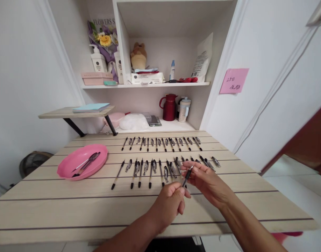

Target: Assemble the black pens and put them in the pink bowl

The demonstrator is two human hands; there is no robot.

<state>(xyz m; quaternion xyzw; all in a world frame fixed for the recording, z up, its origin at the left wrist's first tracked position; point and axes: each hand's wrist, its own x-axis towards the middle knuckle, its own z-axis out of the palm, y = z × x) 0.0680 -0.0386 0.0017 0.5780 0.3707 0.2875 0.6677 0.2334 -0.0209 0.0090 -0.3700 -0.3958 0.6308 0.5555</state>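
Note:
My left hand [171,202] is closed around the lower barrel of an uncapped black gel pen [187,176], its tip pointing up and away from me. Beside the tip, my right hand [206,182] has its fingers loosely spread; whether they touch the pen is hard to see. Two rows of pens lie across the table beyond my hands: a far row [156,144] and a near row [150,174]. Clear pen caps [128,165] with clips lie among them. My hands hide part of the near row.
On the left, a pink plastic tray [64,168] holds a few pens. Behind it stands a small raised shelf [55,112] on black legs. A white cabinet at the back holds a red jug [170,107], a cup [184,110] and bottles. A pink note [234,80] is on the wall.

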